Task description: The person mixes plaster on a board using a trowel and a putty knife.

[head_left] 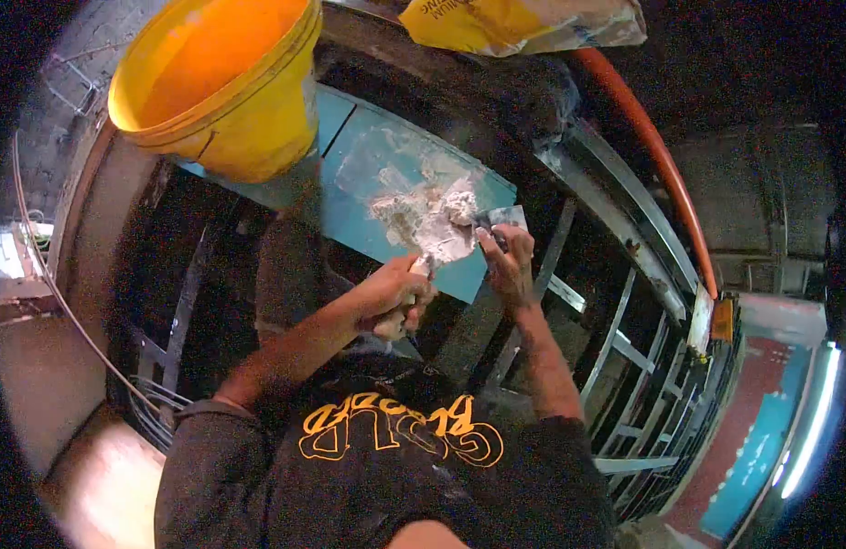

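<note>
My left hand [400, 297] is closed round the handle of a putty knife [423, 265], whose blade lies mostly hidden under a heap of wet, off-white filler [432, 215]. Just right of the heap, my right hand [509, 256] grips a scraper [507, 218] with a flat, greyish blade. The dark edge of this scraper is right at the filler. Beneath both tools is a light-blue board [372, 220], smeared with whitish residue toward its far side.
A yellow bucket [295, 119] with an orange-lit inside stands at the upper left. Beyond the board lies a yellow bag [496, 26]. An orange pipe [656, 146] curves down the right, beside metal framing [615, 339] with dark gaps. A thin cable [57, 293] runs along the left.
</note>
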Tool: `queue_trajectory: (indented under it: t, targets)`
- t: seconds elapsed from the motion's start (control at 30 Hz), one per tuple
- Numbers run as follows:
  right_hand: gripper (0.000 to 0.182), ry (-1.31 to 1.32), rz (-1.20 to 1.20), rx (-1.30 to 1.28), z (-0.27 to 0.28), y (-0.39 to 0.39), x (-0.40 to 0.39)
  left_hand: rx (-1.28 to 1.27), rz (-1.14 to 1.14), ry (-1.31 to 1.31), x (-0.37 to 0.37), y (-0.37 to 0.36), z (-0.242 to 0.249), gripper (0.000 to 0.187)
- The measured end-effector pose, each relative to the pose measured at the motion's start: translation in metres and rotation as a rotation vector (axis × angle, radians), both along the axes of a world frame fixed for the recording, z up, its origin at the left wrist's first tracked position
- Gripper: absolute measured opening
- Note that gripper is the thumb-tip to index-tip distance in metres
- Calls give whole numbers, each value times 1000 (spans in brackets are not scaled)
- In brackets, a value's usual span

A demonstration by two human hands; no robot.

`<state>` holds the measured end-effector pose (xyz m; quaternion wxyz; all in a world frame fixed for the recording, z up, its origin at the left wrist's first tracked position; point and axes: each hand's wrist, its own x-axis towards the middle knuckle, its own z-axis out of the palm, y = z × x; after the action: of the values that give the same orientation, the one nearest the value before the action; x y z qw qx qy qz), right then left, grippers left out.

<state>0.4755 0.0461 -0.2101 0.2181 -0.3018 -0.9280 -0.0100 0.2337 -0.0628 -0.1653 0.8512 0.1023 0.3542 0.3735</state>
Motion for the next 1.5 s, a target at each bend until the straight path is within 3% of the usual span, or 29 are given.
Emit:
queue_trajectory:
  t: [0.03, 0.13, 0.17, 0.27, 0.3, 0.33, 0.37, 0.43, 0.53, 0.6, 0.73, 0.77, 0.83, 0.93, 1.0, 1.03, 1.13, 1.27, 1.37, 1.47, 1.5]
  targets:
    - [44, -73, -19, -108, 14, 3, 3, -34, 1, -37, 0, 0, 1, 26]
    - [44, -300, 72, -71, -41, 20, 62, 107, -47, -138, -13, -4, 15, 20]
    - [43, -189, 6, -260, -43, 26, 76, 180, -41, -80, -19, -6, 30, 26]
    - [27, 1383, -275, -1165, -66, 48, 100, 302, 75, 204, -28, 4, 17, 34]
    - [34, 673, -268, -672, -47, 44, 111, 329, 91, 306, -30, 6, 9, 39]
    - [42, 156, -351, 1, -26, 39, 120, 342, 80, 338, -33, 6, -7, 44]
    - [41, 765, -438, -509, -11, 27, 117, 355, 68, 370, -36, 7, -23, 48]
    - [40, 1499, -536, -1011, 25, 3, 73, 337, 46, 321, -36, 6, -39, 45]
    - [39, 1816, -567, -1116, 54, -8, 45, 286, 52, 355, -32, -3, -27, 39]
    - [37, 2017, -307, -1296, 41, -5, 48, 298, 58, 404, -29, -9, -25, 38]
    - [40, 1890, -277, -1399, 44, -10, 31, 288, 119, 325, -20, -21, -17, 35]
    - [50, 1760, -76, -1351, 48, -13, 26, 286, 126, 289, -25, -24, -10, 40]
    - [48, 1133, -315, -804, 57, -32, 16, 301, 87, 372, -22, -27, 10, 41]
    - [82, 1152, -148, -908, 67, -41, -31, 258, 114, 188, -11, -14, 11, 44]
    - [96, 1197, -97, -869, 59, -46, -57, 200, 77, 310, -5, -9, 3, 52]
    - [71, 1111, 35, -704, 38, -41, -57, 192, 68, 191, -7, -6, 16, 49]
    - [38, 498, -160, -313, 28, -51, -55, 179, 27, 139, -9, -6, 20, 42]
    - [37, 318, -184, -274, 27, -57, -50, 174, 3, 147, -4, -7, 18, 29]
    - [39, 210, -142, -224, 6, -46, -29, 35, 30, -8, -5, -9, 31, 26]
    - [40, 116, -85, -375, -64, -31, 25, 36, -35, -110, -5, -14, 51, 26]
    - [36, 230, -212, -408, -45, -28, 23, 49, -1, -168, -3, -14, 59, 28]
